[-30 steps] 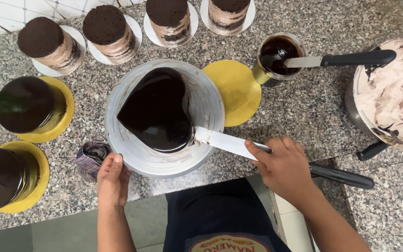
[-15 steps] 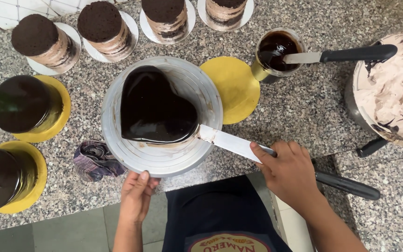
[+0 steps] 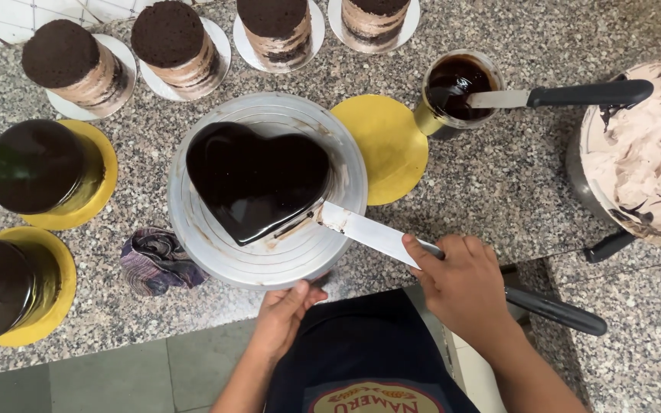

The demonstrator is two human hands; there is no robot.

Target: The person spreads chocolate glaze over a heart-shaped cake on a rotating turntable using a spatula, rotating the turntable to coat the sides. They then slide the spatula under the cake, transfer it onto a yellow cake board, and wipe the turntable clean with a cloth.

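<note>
Speckled granite table carries our turntable, with the heart-shaped glazed cake on it. Our right hand is closed around the palette knife, blade at the cake's base. Our left hand pinches the turntable rim. We judge the glaze wet and easily marred; handle by the rim only.
</note>
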